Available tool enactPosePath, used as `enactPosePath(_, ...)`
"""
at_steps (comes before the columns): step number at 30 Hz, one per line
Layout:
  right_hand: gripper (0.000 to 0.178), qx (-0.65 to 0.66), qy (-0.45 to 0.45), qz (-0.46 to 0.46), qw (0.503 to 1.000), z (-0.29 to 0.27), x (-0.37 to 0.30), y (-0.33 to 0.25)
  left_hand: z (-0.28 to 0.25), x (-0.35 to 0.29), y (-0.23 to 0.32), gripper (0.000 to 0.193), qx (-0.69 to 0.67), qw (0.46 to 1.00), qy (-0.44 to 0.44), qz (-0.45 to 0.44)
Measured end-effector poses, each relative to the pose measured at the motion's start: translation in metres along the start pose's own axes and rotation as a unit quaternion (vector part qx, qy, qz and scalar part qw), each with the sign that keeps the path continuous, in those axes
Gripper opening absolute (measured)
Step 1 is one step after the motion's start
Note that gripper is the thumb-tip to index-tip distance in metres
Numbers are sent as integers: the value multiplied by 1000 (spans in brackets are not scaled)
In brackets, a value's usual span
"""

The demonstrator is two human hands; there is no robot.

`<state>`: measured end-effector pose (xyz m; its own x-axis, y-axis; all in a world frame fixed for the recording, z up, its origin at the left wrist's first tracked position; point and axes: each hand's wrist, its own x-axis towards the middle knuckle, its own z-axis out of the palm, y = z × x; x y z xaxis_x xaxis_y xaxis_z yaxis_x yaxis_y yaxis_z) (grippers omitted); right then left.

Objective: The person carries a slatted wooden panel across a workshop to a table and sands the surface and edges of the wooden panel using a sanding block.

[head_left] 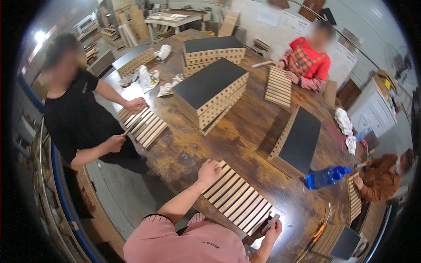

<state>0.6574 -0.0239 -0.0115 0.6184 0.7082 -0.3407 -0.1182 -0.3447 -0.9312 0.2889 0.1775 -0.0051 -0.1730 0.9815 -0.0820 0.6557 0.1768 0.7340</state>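
In front of me a slatted wooden panel (237,197), pale slats with dark gaps between them, lies slantwise near the table's edge. My left hand (209,173) is closed on its far left corner, fingers curled over the end slat. At the opposite, near right end, my right hand (272,231) grips a small pale block (275,218) with a dark spot beside it. That block is just off the last slats; its exact kind is too small to tell.
Dark-topped panel stacks (210,83) stand mid-table, another stack (298,140) to the right. Nearby are a blue water bottle (326,177) and an orange-handled tool (319,232). Co-workers at left (70,101), far right (309,57) and right edge (383,177) handle similar slatted panels.
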Motion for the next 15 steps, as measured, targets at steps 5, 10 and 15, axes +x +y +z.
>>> enactPosePath(5,19,-38,39,-83,995,13,-3,-25,-2,-19,-3,17,-55,997,46,-27)
enactPosePath(10,22,17,-96,-36,995,40,-38,-82,9,-52,64,27,-159,978,-66,119)
enactPosePath(15,37,-70,-221,-68,970,120,-55,-78,50,-100,69,41,-359,856,-372,17)
